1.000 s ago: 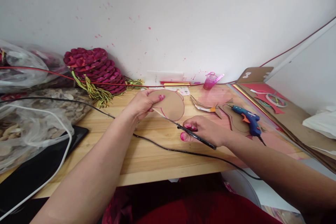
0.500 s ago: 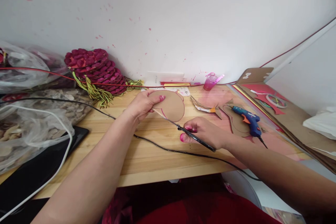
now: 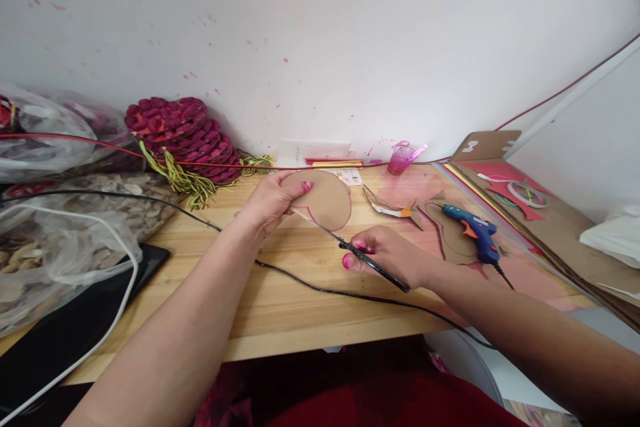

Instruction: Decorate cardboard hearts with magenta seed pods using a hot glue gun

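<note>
Between thumb and fingers, my left hand (image 3: 274, 201) pinches a rounded piece of brown cardboard (image 3: 327, 199) with a pink line drawn along its edge. My right hand (image 3: 383, 255) is closed around the handles of black scissors (image 3: 373, 265). Their blades point left and reach the lower edge of the cardboard, close to a notch beside my left fingers. How far the blades are apart I cannot tell. Pink stains mark my fingertips. Right of the hands, a blue glue gun (image 3: 473, 230) lies on a cut cardboard piece (image 3: 447, 230).
A black cable (image 3: 320, 289) crosses the wooden table (image 3: 290, 327) in front of my hands. Curved cardboard scraps (image 3: 393, 208) and a pink cup (image 3: 401, 159) are farther back. Bundled magenta pieces (image 3: 185, 137) and plastic bags (image 3: 75, 247) stand left; cardboard sheets (image 3: 570, 233) lie right.
The view has shifted slightly. Both hands, the cardboard and the scissors keep nearly the same places, with no clear change in grip.
</note>
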Demonstrator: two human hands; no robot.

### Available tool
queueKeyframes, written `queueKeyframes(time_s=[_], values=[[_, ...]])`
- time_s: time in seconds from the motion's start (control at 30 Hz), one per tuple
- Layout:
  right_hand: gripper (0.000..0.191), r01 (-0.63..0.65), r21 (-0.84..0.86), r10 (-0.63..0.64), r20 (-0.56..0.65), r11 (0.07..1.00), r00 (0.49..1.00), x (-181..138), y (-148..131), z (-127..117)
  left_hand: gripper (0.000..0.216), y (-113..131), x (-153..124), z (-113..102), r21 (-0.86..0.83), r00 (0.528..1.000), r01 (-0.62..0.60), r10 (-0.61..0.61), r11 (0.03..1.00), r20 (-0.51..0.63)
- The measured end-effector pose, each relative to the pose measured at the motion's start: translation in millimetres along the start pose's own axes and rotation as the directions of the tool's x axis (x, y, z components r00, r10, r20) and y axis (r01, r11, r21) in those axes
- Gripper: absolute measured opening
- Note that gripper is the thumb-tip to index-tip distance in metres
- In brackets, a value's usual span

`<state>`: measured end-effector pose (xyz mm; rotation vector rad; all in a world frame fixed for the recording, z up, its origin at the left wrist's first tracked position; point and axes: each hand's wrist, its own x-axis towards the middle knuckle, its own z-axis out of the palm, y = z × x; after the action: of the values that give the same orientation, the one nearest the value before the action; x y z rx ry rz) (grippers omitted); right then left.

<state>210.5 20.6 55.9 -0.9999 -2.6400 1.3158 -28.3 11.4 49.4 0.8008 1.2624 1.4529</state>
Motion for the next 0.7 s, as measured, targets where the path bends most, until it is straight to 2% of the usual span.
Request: queueKeyframes(time_s=[0.23,0.7], values=[[0.053,-0.033,-0.040,0.034,0.022,0.999,0.999,-0.1,2.6,-0.1,0.052,-1.3,-1.5,0.9,0.021,1.000,0.000,0.000,1.000,0.005],[0.053,-0.052,0.030,0.052,0.007,0.998,0.999,0.9,4.7,2.5,0.049,-3.0,2.4,-0.1,0.030,0.998,-0.054,0.055,0.998,-0.016]])
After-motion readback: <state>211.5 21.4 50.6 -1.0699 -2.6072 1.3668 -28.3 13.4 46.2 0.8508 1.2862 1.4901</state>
